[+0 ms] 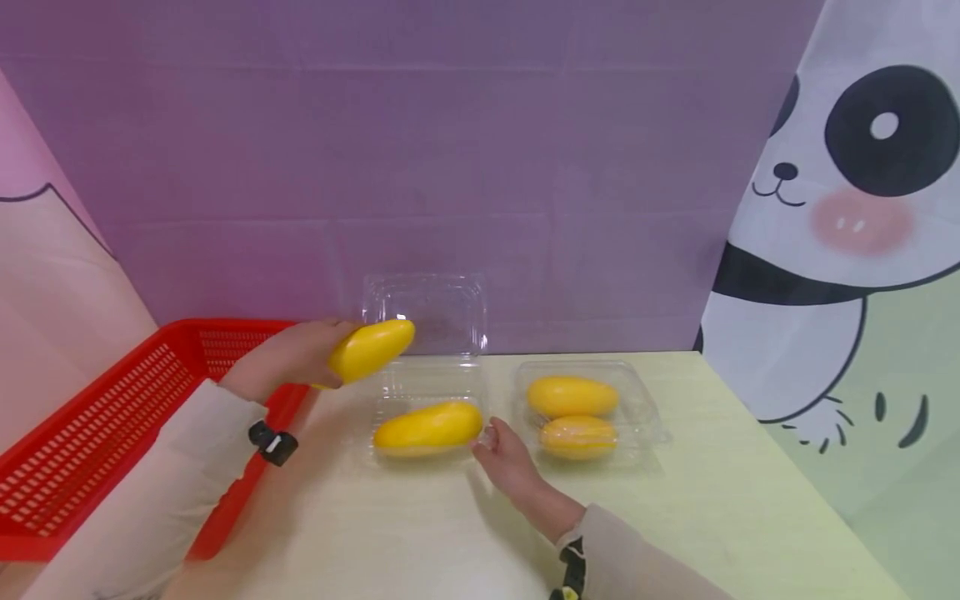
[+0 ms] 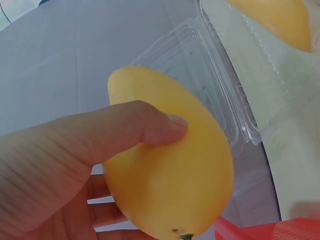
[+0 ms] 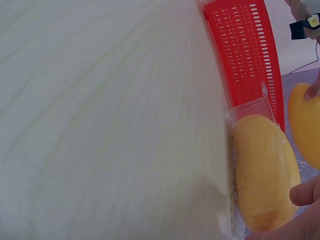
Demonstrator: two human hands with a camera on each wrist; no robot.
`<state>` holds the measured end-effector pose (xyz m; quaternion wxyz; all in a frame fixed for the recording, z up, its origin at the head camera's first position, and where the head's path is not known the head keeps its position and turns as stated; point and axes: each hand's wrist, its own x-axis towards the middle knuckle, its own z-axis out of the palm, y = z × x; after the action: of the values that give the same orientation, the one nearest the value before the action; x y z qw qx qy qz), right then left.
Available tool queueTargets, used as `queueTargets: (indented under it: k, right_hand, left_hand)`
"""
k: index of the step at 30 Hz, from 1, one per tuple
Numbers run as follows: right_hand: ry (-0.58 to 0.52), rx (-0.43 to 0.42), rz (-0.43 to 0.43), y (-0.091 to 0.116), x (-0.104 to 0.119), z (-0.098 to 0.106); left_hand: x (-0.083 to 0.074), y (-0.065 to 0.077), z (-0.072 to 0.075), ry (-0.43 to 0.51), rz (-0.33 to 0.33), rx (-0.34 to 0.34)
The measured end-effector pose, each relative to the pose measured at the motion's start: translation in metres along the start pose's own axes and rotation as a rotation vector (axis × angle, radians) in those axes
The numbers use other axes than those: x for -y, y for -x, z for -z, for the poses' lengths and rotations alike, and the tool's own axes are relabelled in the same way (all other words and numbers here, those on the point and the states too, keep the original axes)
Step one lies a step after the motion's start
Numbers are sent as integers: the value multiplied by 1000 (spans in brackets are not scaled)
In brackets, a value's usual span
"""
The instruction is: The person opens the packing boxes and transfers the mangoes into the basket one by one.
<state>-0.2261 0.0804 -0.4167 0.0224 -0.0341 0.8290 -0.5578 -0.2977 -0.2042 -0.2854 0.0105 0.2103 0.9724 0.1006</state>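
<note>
A yellow mango point(image 1: 372, 350) with a green stem end is in my left hand point(image 1: 303, 358), held up beside an open clear plastic box point(image 1: 426, 312). In the left wrist view the thumb lies across the mango point(image 2: 175, 165), and the other fingers are partly hidden behind it. Another mango point(image 1: 429, 428) lies in the base of that box, whose lid stands up at the back. At the box's right edge, my right hand point(image 1: 513, 471) pinches the clear rim between thumb and finger. The right wrist view shows only part of this hand, by the boxed mango point(image 3: 262, 175).
On the right is a second clear plastic box point(image 1: 645, 400) with two mangoes point(image 1: 573, 397) in it. A red slotted basket point(image 1: 112, 400) stands at the left, under my left arm. Behind the pale table point(image 1: 360, 533) rises a purple backdrop point(image 1: 450, 150).
</note>
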Motion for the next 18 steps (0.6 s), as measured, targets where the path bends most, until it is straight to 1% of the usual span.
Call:
queueTargets:
  k: [9,15,18]
  right_hand:
    - [6,9,5,0,0,0]
    - [8,11,5,0,1,0]
    - [4,11,2,0,2,0]
  left_hand:
    - [10,7,3,14,57,-34]
    - [17,12,5,5,97,-59]
    - [22,15,5,-3,104,-73]
